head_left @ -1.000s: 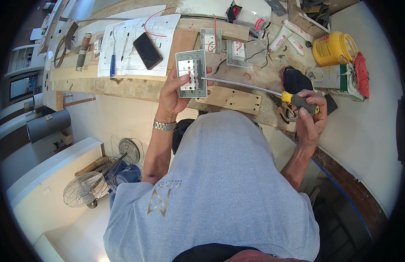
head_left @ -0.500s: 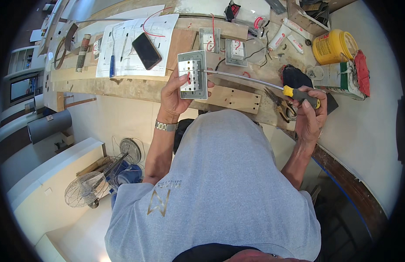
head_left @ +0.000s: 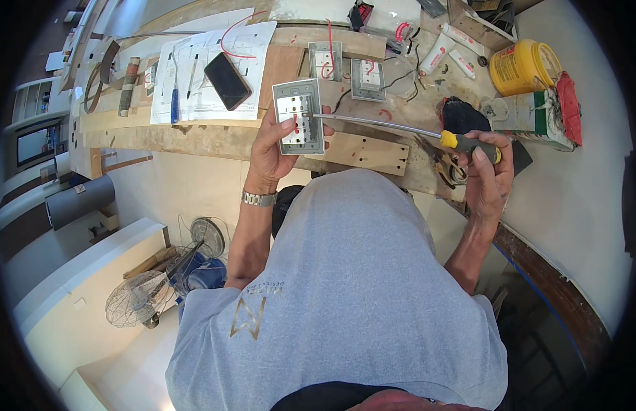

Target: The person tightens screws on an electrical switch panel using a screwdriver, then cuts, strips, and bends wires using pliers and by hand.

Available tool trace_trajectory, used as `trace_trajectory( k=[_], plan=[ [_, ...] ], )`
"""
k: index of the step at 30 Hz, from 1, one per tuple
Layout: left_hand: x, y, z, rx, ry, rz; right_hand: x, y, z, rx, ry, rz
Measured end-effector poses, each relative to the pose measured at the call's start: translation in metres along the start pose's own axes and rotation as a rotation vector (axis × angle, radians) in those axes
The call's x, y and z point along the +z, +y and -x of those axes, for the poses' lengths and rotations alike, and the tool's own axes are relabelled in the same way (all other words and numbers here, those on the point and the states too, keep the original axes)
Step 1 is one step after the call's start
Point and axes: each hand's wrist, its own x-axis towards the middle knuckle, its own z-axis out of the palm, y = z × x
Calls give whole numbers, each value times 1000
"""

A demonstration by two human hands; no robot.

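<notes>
My left hand [head_left: 270,147] is closed round a grey-rimmed electrical switch plate [head_left: 315,145], holding it up with its white modules and screw terminals showing. A short bit of red wire sits at the terminals near my thumb. My right hand [head_left: 488,175] grips the yellow and black handle of a long screwdriver [head_left: 393,128]. Its shaft points left, and the tip meets the module terminals near the plate's right side. Two similar switch plates, one with a red wire [head_left: 329,48] rising from it and another plate [head_left: 368,82] beside it, lie on the workbench [head_left: 215,140] beyond.
Left of the plates, a black phone [head_left: 228,81] and a blue-handled screwdriver [head_left: 175,106] rest on paper drawings [head_left: 263,48]. Pliers [head_left: 441,164] lie near my right hand. A yellow tub [head_left: 513,68], a green-white can [head_left: 523,123] and white tubes [head_left: 438,55] stand or lie at the right.
The switch plate tilts slightly differently in my left hand and sits a little further left. The screwdriver has shifted slightly left with it, its tip still at the terminals.
</notes>
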Motion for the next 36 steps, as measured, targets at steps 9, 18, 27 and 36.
trace_trajectory(
  k=[9,18,27,36],
  plan=[
    [10,15,6,39,90,-450,4,-19,-1,294,82,396],
    [9,18,10,-16,60,-263,3,-7,-3,-64,9,421],
    [2,22,12,41,130,-428,23,-11,-12,47,20,301],
    [-1,26,18,-12,201,-425,4,0,-13,103,-109,528]
  ],
)
